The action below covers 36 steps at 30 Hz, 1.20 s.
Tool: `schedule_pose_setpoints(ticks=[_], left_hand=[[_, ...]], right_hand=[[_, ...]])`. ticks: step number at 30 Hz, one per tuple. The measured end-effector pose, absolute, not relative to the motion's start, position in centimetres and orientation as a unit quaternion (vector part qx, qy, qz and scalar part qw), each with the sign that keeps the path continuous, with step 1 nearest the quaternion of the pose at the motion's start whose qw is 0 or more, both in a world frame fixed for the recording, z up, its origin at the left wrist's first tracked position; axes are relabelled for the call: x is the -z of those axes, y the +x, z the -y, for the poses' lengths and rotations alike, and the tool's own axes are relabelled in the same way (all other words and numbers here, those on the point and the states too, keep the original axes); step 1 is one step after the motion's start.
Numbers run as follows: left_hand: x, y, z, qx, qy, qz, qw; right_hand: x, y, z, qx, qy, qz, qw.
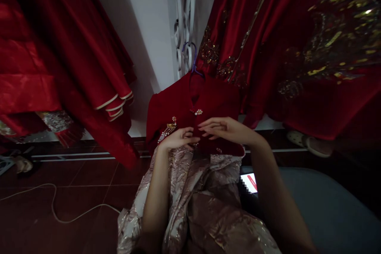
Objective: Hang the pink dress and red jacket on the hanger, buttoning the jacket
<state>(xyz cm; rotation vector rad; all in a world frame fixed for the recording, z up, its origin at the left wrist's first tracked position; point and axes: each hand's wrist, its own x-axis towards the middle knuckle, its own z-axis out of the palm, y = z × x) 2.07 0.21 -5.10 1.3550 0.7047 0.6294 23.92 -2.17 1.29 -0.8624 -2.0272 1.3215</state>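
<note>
A red jacket (174,103) hangs in front of me on a purple hanger (195,57). A pearl-like clasp (197,112) sits at its neck, and a gold beaded ornament (168,127) decorates its chest on the left. Over the lower front, my left hand (178,138) has its fingers loosely bent and apart, close beside a small beaded fastening. My right hand (218,127) reaches in from the other side, palm down, fingers stretched towards the left one. Neither hand visibly grips anything; whether the fingertips touch the cloth is unclear. Below lies shiny pinkish patterned fabric (205,190).
Red garments (98,59) hang on the left, and sequinned red ones (297,99) on the right. A white scrolled metal stand (178,31) is behind the hanger. A grey seat (321,202) with a lit screen (249,182) is at right. A white cable (56,210) crosses the tiles.
</note>
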Motion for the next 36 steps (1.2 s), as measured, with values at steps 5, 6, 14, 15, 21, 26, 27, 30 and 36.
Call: schedule_pose_setpoints(ticks=[5, 6, 14, 15, 21, 26, 27, 30, 36], left_hand=[[5.4, 1.0, -0.4, -0.269, 0.616, -0.335, 0.660], [5.4, 0.9, -0.5, -0.293, 0.607, -0.347, 0.653], [5.0, -0.2, -0.9, -0.448, 0.521, -0.375, 0.622], [5.0, -0.3, -0.9, -0.455, 0.517, -0.374, 0.621], [5.6, -0.3, -1.5, -0.479, 0.522, -0.388, 0.590], [6.1, -2.6, -2.4, -0.549, 0.526, -0.502, 0.412], [6.2, -3.0, -2.5, -0.558, 0.531, -0.509, 0.384], [6.5, -3.5, -2.7, -0.539, 0.570, -0.486, 0.386], [6.9, -1.7, -2.9, -0.544, 0.579, -0.439, 0.419]], right_hand=[[0.7, 23.0, 1.7, -0.446, -0.377, 0.772, 0.252], [1.2, 22.4, 1.5, -0.420, -0.395, 0.774, 0.261], [4.0, 17.5, -0.2, -0.245, -0.441, 0.755, 0.419], [4.0, 17.3, -0.2, -0.245, -0.440, 0.753, 0.424], [4.1, 17.4, -0.2, -0.241, -0.440, 0.748, 0.435], [4.4, 17.9, -0.6, -0.264, -0.449, 0.737, 0.431], [4.5, 17.9, -0.6, -0.274, -0.448, 0.735, 0.430], [4.7, 17.5, -0.8, -0.284, -0.439, 0.724, 0.449], [5.6, 15.6, -2.3, -0.273, -0.427, 0.696, 0.508]])
